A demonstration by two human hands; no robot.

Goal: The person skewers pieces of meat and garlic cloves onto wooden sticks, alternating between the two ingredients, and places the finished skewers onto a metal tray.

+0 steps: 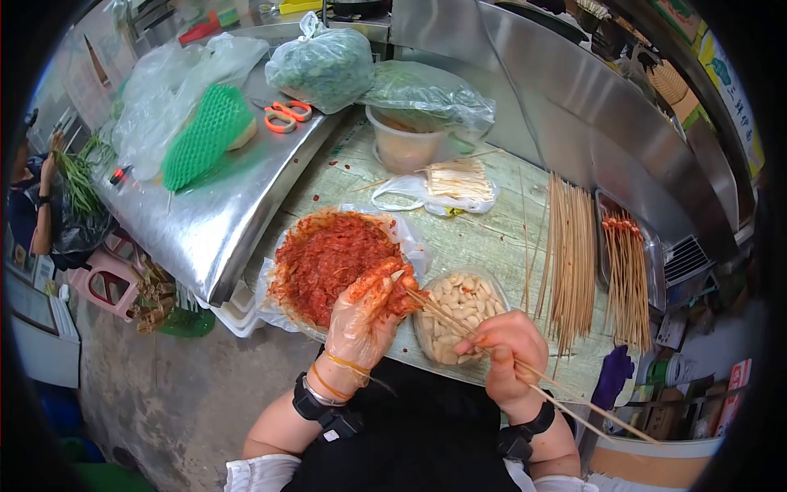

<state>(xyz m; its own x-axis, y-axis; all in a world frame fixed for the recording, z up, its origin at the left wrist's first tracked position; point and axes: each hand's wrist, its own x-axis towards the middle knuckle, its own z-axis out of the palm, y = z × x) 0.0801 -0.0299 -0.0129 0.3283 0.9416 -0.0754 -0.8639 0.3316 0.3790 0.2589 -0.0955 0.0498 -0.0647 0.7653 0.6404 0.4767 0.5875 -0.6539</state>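
My left hand, in a clear plastic glove smeared red, is closed on red-coated meat at the front right edge of a bowl of red marinated meat. Bare, my right hand pinches wooden skewers; their upper ends reach the meat at my left fingertips. Between the hands stands a clear container of pale garlic cloves. Long bare skewers lie in a row to the right. Beside them, a metal tray holds skewers with red meat on their tips.
Behind the bowl are a plastic tub, bagged greens and short sticks on a bag. Orange-handled scissors and green netting lie on the steel counter. Another person's arm shows at far left.
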